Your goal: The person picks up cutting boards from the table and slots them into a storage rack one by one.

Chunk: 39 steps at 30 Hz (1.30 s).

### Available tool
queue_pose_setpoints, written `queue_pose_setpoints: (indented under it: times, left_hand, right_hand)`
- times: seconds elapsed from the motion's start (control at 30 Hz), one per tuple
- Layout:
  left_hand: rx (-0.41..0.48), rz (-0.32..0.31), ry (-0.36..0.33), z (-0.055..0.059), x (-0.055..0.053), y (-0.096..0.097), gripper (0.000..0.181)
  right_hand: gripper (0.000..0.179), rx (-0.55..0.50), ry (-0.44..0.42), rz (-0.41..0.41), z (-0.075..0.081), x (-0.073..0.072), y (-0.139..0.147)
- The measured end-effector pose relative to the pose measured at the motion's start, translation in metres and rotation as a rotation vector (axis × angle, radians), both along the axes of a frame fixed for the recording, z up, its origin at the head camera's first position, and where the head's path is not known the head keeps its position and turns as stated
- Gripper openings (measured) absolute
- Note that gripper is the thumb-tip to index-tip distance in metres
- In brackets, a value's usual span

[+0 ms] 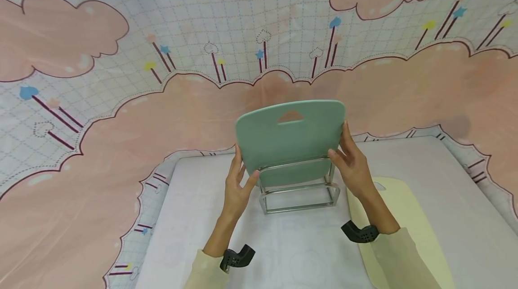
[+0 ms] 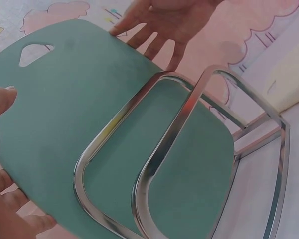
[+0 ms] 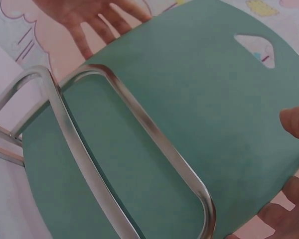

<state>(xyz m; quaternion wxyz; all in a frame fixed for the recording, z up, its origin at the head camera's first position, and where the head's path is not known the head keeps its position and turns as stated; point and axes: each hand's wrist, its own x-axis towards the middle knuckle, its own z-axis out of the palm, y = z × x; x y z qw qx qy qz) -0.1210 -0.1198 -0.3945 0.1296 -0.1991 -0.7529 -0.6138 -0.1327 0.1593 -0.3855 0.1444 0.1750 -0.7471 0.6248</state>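
Note:
A pale green cutting board [image 1: 263, 140] with a cut-out handle slot stands on its long edge in a silver metal rack [image 1: 299, 210]. My left hand [image 1: 236, 192] holds its left side, thumb on the near face and fingers behind the edge. On the opposite side my right hand [image 1: 354, 170] holds the board the same way. Both wrist views show the rack's rounded wire loops [image 2: 164, 149] crossing the lower part of the board [image 3: 229, 124]. The board's far face is hidden.
A cream-yellow cutting board [image 1: 408, 226] lies flat to the right, partly under my right forearm. The white table [image 1: 194, 217] carries the rack. Behind it hangs a patterned cloth [image 1: 202, 113] with pink clouds.

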Motion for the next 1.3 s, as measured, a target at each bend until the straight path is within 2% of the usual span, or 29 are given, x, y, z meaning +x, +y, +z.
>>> queue_pose_setpoints:
  times: [0.2,0.33,0.43,0.6,0.87,1.1,1.3]
  left_hand:
    - [-0.005,-0.006,-0.007,0.001,0.001,0.004,0.076]
    - [-0.008,0.001,0.002,0.000,0.001,0.005,0.075]
    - [-0.008,0.006,0.010,-0.001,0.001,0.005,0.074]
    - [-0.018,0.003,0.019,0.001,0.000,0.006,0.073]
    - [-0.041,0.020,0.032,0.004,-0.003,0.006,0.074]
    - [-0.059,0.042,0.013,0.008,-0.006,0.006,0.074]
    - [-0.058,0.028,-0.023,0.011,-0.008,0.007,0.074]
  right_hand:
    - [0.074,0.018,-0.001,-0.015,-0.001,0.000,0.005]
    - [0.076,-0.006,-0.002,0.001,-0.013,-0.008,0.010]
    - [0.077,-0.017,-0.003,0.008,-0.016,-0.009,0.010]
    - [0.073,0.032,-0.023,-0.022,-0.001,-0.001,0.007]
    - [0.073,0.073,-0.040,-0.029,0.003,-0.001,0.009]
    - [0.077,0.092,-0.067,-0.026,-0.021,-0.018,0.018]
    - [0.077,0.113,-0.095,-0.031,-0.021,-0.021,0.022]
